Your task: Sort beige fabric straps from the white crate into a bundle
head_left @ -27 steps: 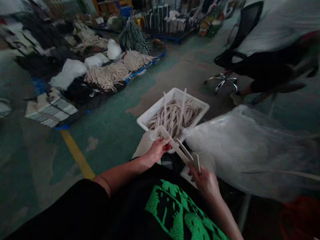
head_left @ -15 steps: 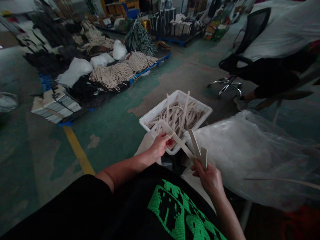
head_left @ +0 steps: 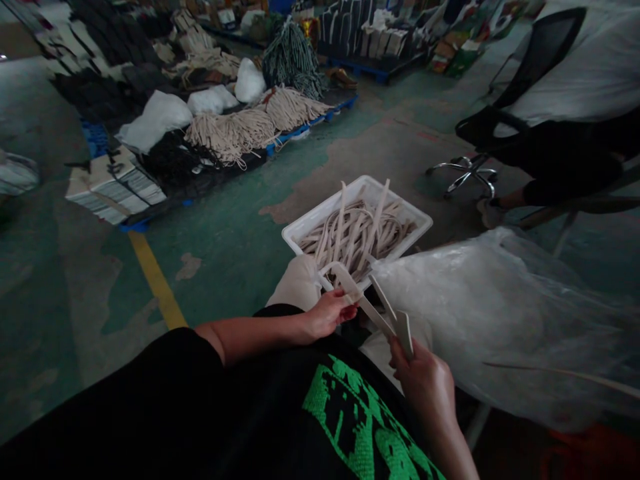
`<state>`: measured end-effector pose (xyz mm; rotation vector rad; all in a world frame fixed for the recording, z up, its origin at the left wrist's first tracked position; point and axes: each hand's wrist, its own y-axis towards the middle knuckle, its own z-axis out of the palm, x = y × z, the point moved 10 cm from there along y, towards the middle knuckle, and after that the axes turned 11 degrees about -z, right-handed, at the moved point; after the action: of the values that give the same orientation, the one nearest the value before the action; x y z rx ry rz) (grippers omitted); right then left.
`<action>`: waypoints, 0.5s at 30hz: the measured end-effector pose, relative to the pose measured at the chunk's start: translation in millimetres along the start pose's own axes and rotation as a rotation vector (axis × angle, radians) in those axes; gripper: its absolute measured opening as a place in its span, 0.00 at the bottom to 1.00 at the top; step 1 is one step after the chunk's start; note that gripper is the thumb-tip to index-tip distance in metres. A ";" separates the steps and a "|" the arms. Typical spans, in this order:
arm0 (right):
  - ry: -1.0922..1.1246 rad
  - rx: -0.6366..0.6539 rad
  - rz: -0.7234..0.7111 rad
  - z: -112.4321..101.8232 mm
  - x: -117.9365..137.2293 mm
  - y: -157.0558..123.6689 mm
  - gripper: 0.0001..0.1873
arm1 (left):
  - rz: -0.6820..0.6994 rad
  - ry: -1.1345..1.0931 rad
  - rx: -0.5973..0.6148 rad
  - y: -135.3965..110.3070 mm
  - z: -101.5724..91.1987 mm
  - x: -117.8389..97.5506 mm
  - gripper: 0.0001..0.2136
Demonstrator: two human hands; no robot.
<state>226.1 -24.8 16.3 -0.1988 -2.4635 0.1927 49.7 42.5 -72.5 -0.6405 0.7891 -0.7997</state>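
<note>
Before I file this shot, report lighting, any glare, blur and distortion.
Head view: dim light, the black shirt nearly without detail; head view: a soft sheen on the plastic, no harsh glare; head view: left hand, right hand and strap fairly readable, outer edges soft; head view: chair back slanting, perhaps wide-lens stretch.

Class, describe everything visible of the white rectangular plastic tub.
The white rectangular plastic tub, open-topped, with rounded corners and a flared rim, looks upright, one corner nearest the camera. Tangled flat beige strips lie inside, two rising past its far rim. A held beige strip crosses before the near corner. Its support is hidden.
</note>
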 end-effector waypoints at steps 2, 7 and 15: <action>-0.005 0.007 -0.008 4.8 6.4 8.3 0.22 | -0.040 0.044 0.038 0.9 6.9 10.8 0.21; 0.044 0.044 0.061 11.1 2.0 29.1 0.25 | -0.068 0.123 0.048 5.2 12.3 13.9 0.21; 0.247 0.173 0.089 35.3 -9.3 21.1 0.29 | -0.261 0.105 0.085 11.3 8.1 39.1 0.17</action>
<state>213.4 -9.1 -20.7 -0.2421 -2.1820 0.3944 78.2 18.5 -90.8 -0.6372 0.7713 -1.1072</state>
